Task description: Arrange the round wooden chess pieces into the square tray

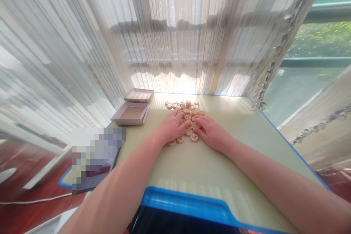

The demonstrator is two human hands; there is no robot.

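Note:
Several round wooden game discs with red and dark marks lie in a loose heap at the far middle of a pale green table. My left hand lies flat on the left side of the heap, fingers stretched over the discs. My right hand lies flat on the right side, its fingers reaching left among the discs. Both hands touch discs and cover some of them. Neither hand is closed round a disc.
A shallow box tray and its lid lie at the far left of the table. A blurred-out flat object sits at the left edge. The table has a blue rim. Sheer curtains hang right behind it.

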